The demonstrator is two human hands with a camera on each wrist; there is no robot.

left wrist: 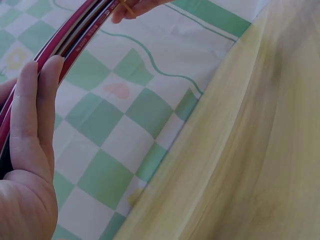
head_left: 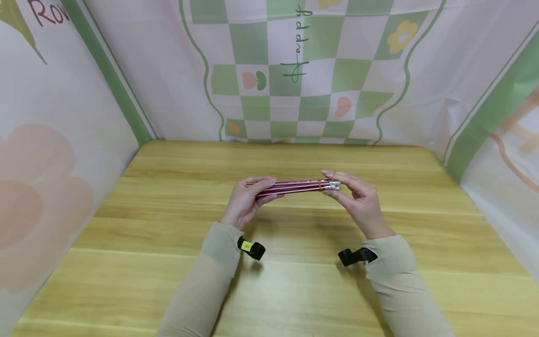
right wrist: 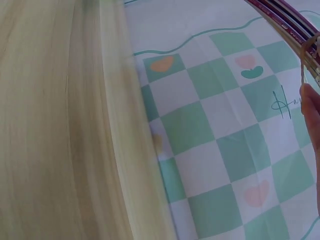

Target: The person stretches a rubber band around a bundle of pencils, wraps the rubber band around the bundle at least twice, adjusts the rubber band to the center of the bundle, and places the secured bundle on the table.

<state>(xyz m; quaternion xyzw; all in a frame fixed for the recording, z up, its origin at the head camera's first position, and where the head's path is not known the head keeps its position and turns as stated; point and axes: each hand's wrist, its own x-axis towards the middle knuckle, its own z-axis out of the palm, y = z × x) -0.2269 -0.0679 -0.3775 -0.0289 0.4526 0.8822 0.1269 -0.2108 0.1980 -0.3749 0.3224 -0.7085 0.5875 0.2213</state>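
Note:
Above the table, a bundle of several dark red pencils (head_left: 292, 187) lies roughly level, their silvery ends (head_left: 334, 185) pointing right. My left hand (head_left: 245, 200) grips the bundle near its left end, thumb on top and fingers beneath. An orange-brown rubber band (head_left: 321, 185) circles the pencils close to the silvery ends. Around that end, my right hand (head_left: 361, 202) has thumb and fingers on opposite sides. In the right wrist view the band (right wrist: 302, 67) is stretched from the pencils to a fingertip of the right hand (right wrist: 312, 115), which is partly cut off.
The wooden table (head_left: 294, 290) spreads beneath both hands. A patterned cloth (head_left: 282, 107) with green checks hangs behind its far edge, and cloth walls stand on both sides. Each sleeve has a black wrist camera (head_left: 252, 250) strapped to it.

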